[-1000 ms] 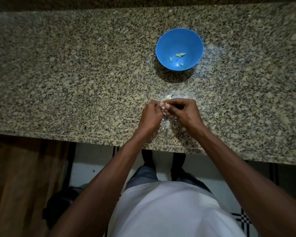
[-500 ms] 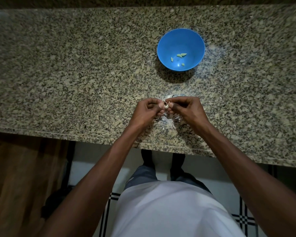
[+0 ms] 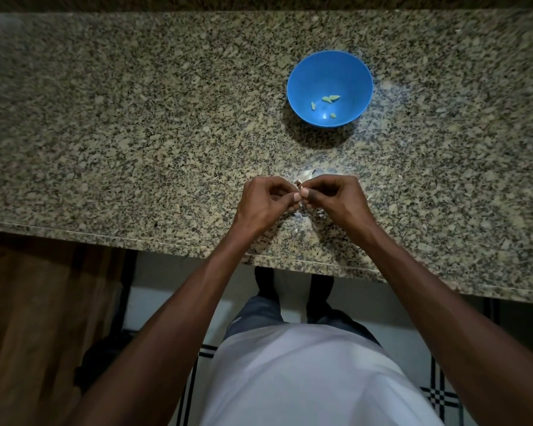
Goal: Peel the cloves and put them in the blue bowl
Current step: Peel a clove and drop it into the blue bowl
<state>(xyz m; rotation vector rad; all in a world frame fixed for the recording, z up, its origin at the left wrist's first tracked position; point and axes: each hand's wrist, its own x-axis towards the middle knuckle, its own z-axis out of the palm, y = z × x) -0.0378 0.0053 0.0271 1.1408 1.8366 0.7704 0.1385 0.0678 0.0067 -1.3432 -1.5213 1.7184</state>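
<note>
Pinching a small clove (image 3: pixel 301 192) between them, the left hand (image 3: pixel 266 202) and right hand (image 3: pixel 336 199) are meeting fingertip to fingertip well in front of the blue bowl (image 3: pixel 330 69), where several peeled cloves (image 3: pixel 330 99) are lying; papery garlic skins (image 3: pixel 308 174) are sitting between.

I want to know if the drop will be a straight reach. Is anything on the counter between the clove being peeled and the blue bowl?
Only loose garlic skin lies just beyond the hands, flat on the counter. The stretch from there to the blue bowl is bare. Both the left hand and right hand pinch the clove.
</note>
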